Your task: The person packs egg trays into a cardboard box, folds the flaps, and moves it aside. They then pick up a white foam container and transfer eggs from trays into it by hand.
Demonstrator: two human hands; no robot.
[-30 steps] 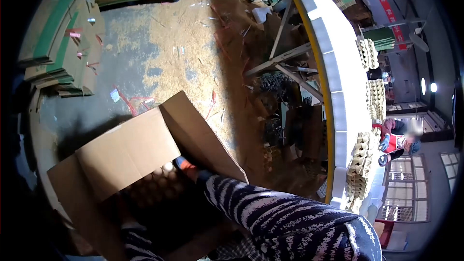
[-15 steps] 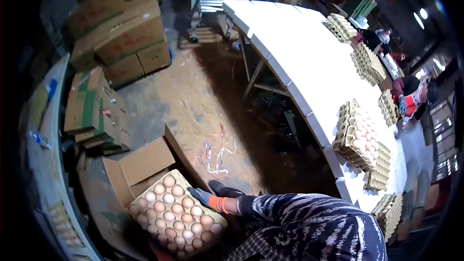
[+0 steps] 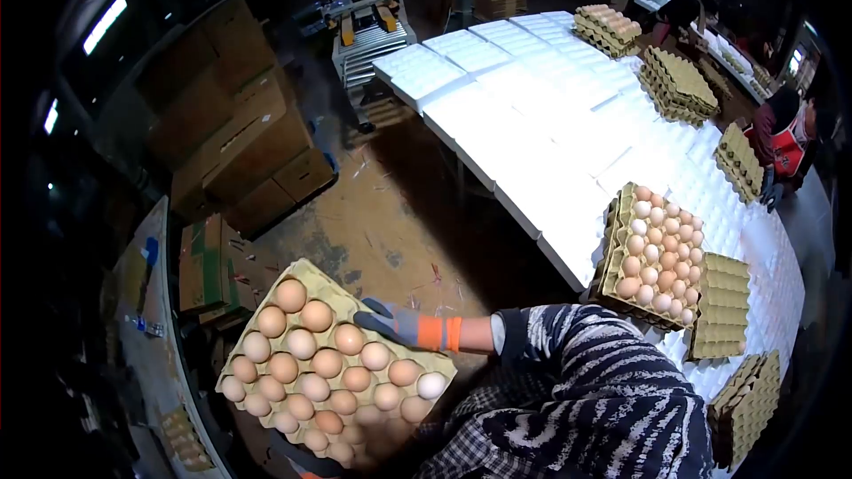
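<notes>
A pulp egg tray [image 3: 303,271] full of brown and pale eggs is held up at the lower left, tilted toward me. My right hand [image 3: 390,323], in a grey glove with an orange cuff, grips its upper right edge, thumb side lying along the rim. At the tray's lower edge, my left hand [image 3: 315,463] shows only in part, a dark glove with a bit of orange; it supports the tray there, its fingertips hidden. The tray's lower part lies in shadow.
To the right, a long table covered with white trays [image 3: 524,115] carries an egg-filled tray stack [image 3: 661,253] and several pulp tray stacks [image 3: 679,84]. Cardboard boxes [image 3: 257,142] are piled at left. A person in a red vest [image 3: 785,146] stands across the table. A roller conveyor [image 3: 373,49] is behind.
The egg tray has risen from over the open cardboard box and come nearer to me, with my right hand still on its edge. My view has turned, and the box is now largely hidden.
</notes>
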